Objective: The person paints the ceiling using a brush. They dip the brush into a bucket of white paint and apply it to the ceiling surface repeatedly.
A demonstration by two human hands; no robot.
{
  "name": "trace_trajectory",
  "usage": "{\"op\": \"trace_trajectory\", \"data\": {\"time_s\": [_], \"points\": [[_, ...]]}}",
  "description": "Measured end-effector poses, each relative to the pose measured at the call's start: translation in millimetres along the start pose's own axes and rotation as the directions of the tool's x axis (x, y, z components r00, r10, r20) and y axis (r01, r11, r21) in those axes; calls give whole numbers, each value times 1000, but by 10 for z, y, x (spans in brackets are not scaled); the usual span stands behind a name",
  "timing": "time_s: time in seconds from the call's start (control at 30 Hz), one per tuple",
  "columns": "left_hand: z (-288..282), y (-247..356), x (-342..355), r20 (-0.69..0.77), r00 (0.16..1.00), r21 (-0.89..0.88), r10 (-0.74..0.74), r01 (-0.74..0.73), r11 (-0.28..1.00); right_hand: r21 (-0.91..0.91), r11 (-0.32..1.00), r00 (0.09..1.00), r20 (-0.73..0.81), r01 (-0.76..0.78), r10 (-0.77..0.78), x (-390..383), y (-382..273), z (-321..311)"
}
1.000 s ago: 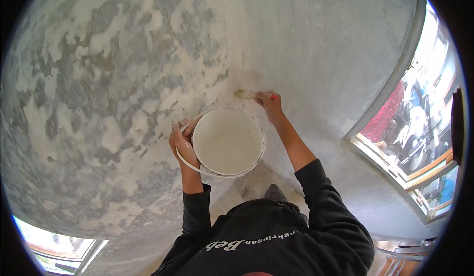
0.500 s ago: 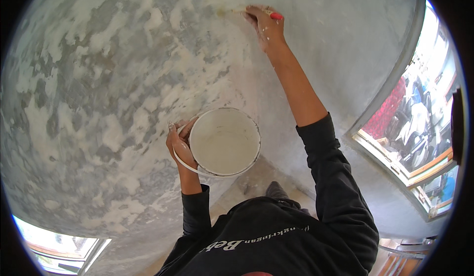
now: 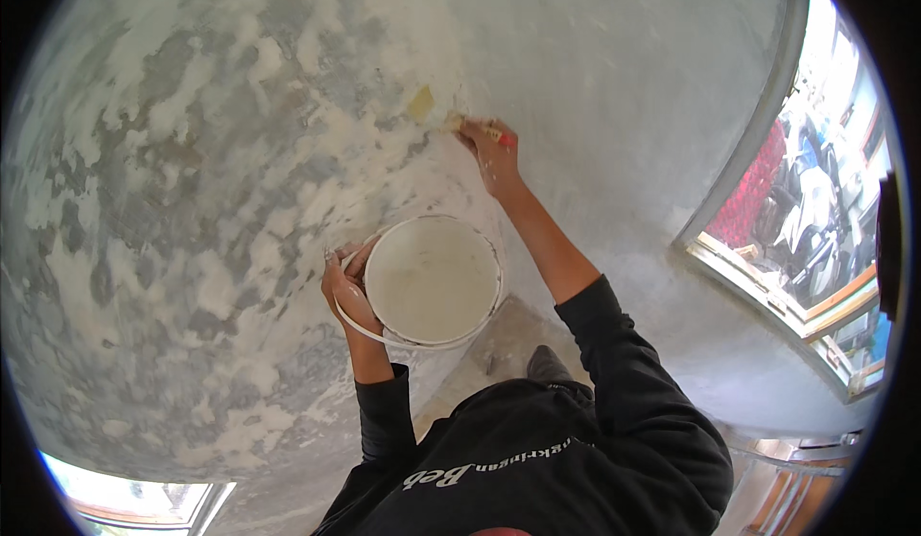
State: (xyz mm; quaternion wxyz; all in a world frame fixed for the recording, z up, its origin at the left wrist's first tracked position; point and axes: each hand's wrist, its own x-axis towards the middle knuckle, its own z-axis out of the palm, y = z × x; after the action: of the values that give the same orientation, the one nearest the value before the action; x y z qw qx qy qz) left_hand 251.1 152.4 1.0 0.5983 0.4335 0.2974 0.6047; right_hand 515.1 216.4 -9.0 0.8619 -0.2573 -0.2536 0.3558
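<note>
My right hand (image 3: pixel 490 152) is closed round the handle of a paintbrush (image 3: pixel 505 138), whose red end sticks out past the fingers. The brush's pale yellowish bristles (image 3: pixel 421 104) lie at the patchy grey and white wall (image 3: pixel 211 200), close to its corner with a smoother grey wall. With my left hand (image 3: pixel 351 287) I grip a round white bucket (image 3: pixel 434 282) by its side; its thin handle hangs down over my wrist. Inside the bucket is a pale, whitish surface. White smears mark both hands.
A smooth grey wall (image 3: pixel 614 124) runs to the right, with an open-framed window (image 3: pixel 796 220) beyond it; motorbikes show outside. Another window (image 3: pixel 129 498) is at the lower left. Bare floor (image 3: pixel 460 373) and my dark shoe (image 3: pixel 549 365) show below the bucket.
My right hand has come down and slightly left along the wall with the paintbrush, nearer the bucket. The left hand and bucket have hardly moved.
</note>
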Motion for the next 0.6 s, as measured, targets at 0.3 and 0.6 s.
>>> {"op": "trace_trajectory", "data": {"time_s": [0.3, 0.6], "points": [[77, -57, -11, -30, 999, 10, -39, 39, 999, -267, 948, 962, -249, -175, 108, -454, 457, -882], [-112, -73, -64, -41, 998, 54, -43, 45, 998, -138, 989, 994, -100, -56, 42, -179, -73, -188]]}}
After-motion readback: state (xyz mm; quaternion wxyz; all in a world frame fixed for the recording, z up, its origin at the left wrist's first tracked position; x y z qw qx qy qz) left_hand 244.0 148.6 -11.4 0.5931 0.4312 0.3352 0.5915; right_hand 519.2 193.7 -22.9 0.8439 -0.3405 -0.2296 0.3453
